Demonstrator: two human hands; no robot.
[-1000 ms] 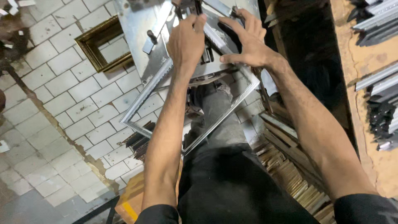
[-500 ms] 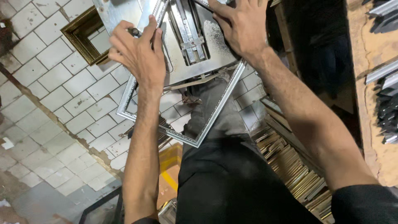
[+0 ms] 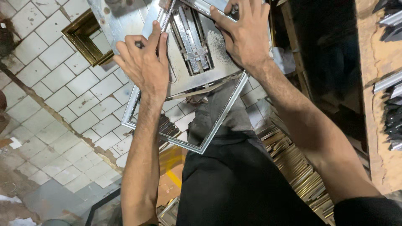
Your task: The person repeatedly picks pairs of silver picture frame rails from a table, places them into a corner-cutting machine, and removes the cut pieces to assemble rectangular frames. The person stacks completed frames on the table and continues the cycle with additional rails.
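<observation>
A silver beaded picture frame [image 3: 217, 121] lies on the metal table of a frame-joining machine [image 3: 184, 75], its near corner hanging over the table's edge above my lap. My left hand [image 3: 144, 65] presses on the frame's left side, fingers curled over the moulding. On the frame's upper right side lies my right hand [image 3: 245, 35], fingers spread flat, next to the machine's central clamp rails [image 3: 190, 42]. Neither hand lifts the frame; both hold it down.
A gold frame [image 3: 81, 35] rests on the white tiled floor [image 3: 54, 104] at the upper left. Stacks of gold and silver mouldings [image 3: 293, 163] lie to the right of my legs. A wooden bench [image 3: 377, 96] with dark mouldings stands at the far right.
The frame has been turned and shifted on the machine table. My left hand moved down and to the right along the frame's left side; my right hand stayed on the top right side.
</observation>
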